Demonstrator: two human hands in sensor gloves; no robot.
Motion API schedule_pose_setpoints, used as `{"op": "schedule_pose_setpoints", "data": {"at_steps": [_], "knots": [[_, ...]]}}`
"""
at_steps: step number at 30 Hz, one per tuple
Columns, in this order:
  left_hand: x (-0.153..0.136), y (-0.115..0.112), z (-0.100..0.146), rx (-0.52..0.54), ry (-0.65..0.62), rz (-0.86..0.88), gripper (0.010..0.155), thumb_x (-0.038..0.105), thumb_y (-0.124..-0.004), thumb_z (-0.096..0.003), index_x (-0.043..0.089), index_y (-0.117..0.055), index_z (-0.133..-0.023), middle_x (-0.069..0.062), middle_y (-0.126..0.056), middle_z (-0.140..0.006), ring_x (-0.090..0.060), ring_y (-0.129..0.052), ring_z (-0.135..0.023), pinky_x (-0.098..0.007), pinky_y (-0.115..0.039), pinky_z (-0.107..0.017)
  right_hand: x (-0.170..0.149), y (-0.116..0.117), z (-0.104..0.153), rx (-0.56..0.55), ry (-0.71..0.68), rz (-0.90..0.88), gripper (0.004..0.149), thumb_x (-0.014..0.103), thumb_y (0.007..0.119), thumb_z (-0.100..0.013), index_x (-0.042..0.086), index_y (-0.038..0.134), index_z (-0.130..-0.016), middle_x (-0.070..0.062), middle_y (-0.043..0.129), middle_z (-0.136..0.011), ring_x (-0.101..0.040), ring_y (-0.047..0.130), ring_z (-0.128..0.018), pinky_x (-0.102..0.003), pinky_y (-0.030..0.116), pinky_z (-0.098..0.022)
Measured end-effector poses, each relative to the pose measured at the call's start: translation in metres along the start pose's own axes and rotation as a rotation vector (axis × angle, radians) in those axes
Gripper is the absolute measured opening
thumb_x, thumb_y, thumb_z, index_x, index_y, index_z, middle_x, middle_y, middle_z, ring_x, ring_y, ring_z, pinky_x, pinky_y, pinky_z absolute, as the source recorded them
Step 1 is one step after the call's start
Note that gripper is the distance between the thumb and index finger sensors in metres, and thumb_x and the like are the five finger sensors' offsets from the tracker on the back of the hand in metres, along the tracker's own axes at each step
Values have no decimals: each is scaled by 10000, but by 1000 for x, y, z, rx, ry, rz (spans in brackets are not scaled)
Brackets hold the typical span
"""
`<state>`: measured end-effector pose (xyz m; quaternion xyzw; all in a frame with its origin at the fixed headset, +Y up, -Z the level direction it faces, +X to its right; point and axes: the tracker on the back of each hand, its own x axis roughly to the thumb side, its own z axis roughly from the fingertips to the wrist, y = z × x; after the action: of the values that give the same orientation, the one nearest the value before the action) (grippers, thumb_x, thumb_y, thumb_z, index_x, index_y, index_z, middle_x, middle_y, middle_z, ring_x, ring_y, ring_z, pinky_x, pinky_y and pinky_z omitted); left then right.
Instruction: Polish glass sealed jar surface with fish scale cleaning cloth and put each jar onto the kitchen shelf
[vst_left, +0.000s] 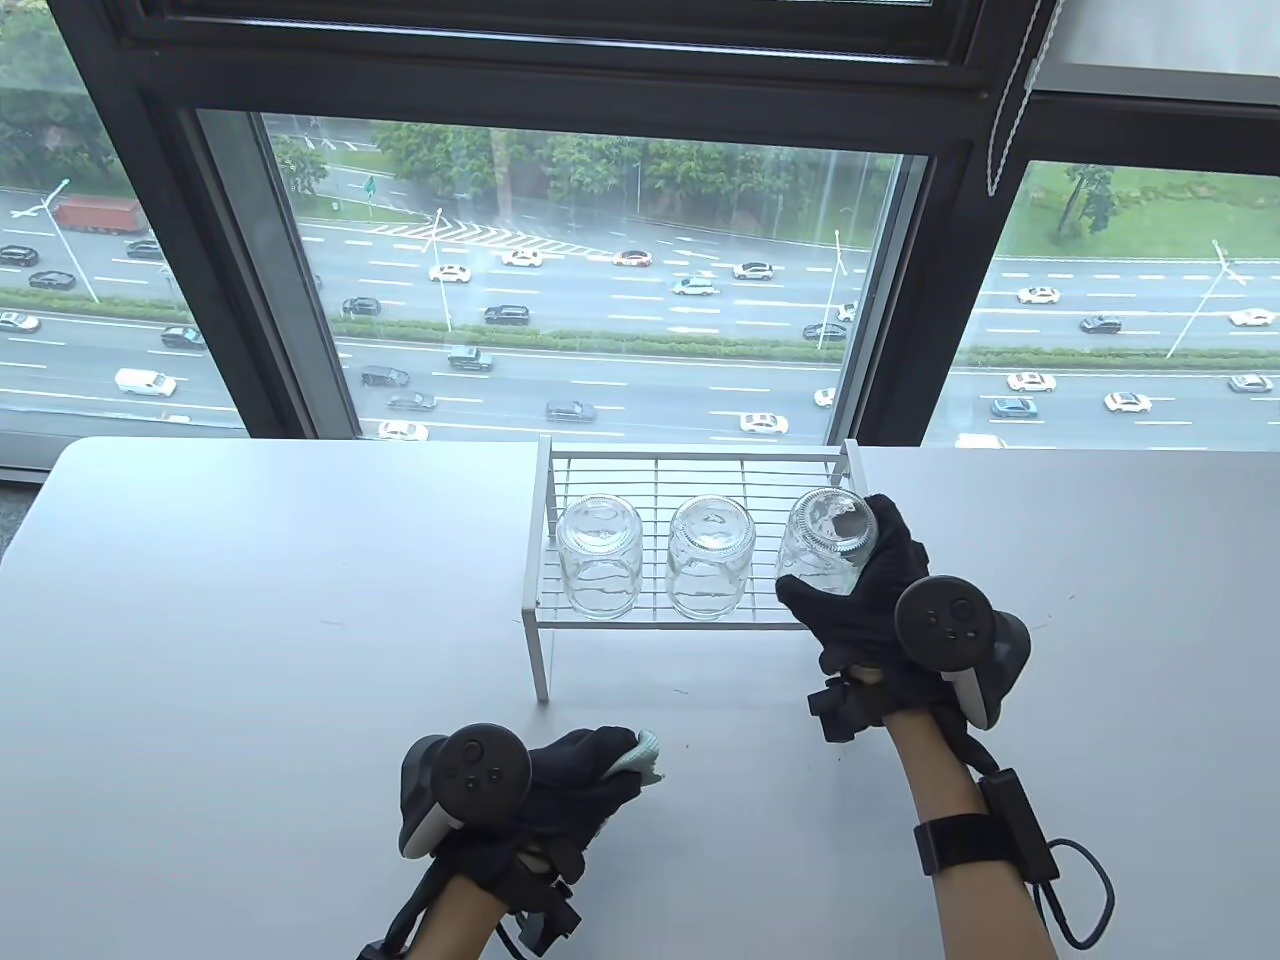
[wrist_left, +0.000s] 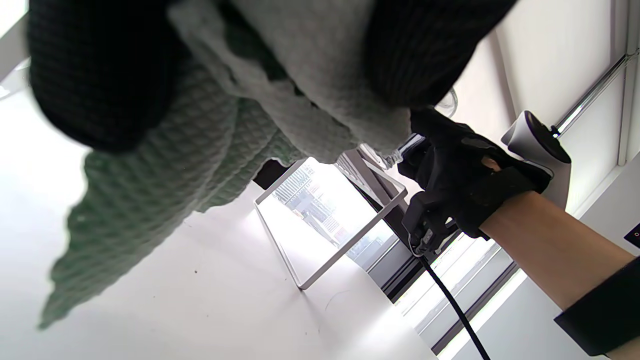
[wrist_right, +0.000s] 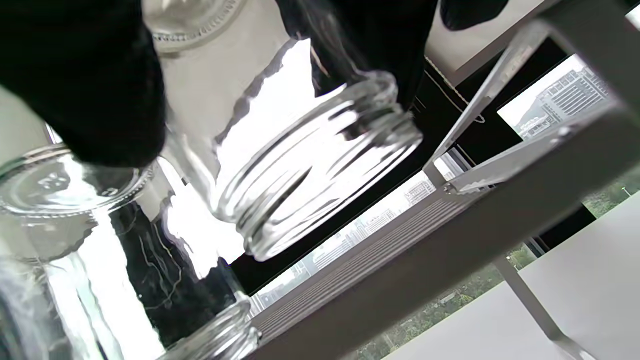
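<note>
- While the right hand (vst_left: 865, 600) curls its gloved fingers around the third jar (vst_left: 828, 540), that jar hangs mouth-down over the right end of the kitchen shelf (vst_left: 690, 462); the right wrist view shows its threaded rim (wrist_right: 320, 170) lifted clear of the wire deck and tilted
- Beside the held jar, on the thumb side of the grip, the middle jar (vst_left: 710, 560) stands upside down on the shelf, and beyond it the far jar (vst_left: 598, 558) stands the same way; all the glass looks empty and no lids are on them
- Count: three glass jars, one white wire shelf, one cloth, two gloved hands, each with a tracker (vst_left: 945, 620) strapped to its back
- Right hand: forearm reaches up from the bottom edge, wrist bent slightly towards the shelf, palm against the jar's side, fingers wrapped over the base end; a cable runs from the wrist strap
- Left hand (vst_left: 560, 790): lies low over the table (vst_left: 250, 600), well apart from the shelf and nearer the person than its front leg, fingers closed round the bunched fish scale cleaning cloth (vst_left: 640, 760)
- From the left wrist view the pale green waffle-textured cloth (wrist_left: 150, 190) spills out below the fingers (wrist_left: 100, 75), one corner drooping to the tabletop; whether it touches the surface cannot be told
</note>
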<state>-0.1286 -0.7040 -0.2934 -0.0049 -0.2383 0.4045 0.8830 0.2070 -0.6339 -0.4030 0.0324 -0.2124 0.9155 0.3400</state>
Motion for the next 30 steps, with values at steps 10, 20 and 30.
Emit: {"op": "schedule_pose_setpoints", "data": {"at_steps": [10, 20, 30], "knots": [[-1, 1, -1, -1, 1, -4, 541, 451, -822, -501, 126, -792, -934, -259, -936, -849, -469, -1034, -568, -465, -944, -339, -8, 16, -5, 40, 51, 29, 1104, 570, 1010, -273, 129, 388, -1071, -96, 704, -1042, -424, 842, -854, -610, 421, -758], [-2, 2, 0, 1, 13, 0, 542, 451, -821, -502, 125, -792, -933, -260, -935, -850, -472, -1032, -569, -468, -943, -340, -10, 14, -3, 46, 42, 30, 1108, 580, 1002, -273, 117, 386, -1070, -107, 714, -1037, -433, 837, -853, -580, 460, -757], [-5, 5, -1, 7, 30, 3, 543, 450, -819, -502, 126, -789, -937, -262, -930, -856, -476, -1028, -576, -472, -940, -344, -10, -5, 9, 57, 47, -75, 1135, 609, 937, -309, 94, 298, -1093, -212, 507, -1128, -433, 687, -980, -619, 418, -750]]}}
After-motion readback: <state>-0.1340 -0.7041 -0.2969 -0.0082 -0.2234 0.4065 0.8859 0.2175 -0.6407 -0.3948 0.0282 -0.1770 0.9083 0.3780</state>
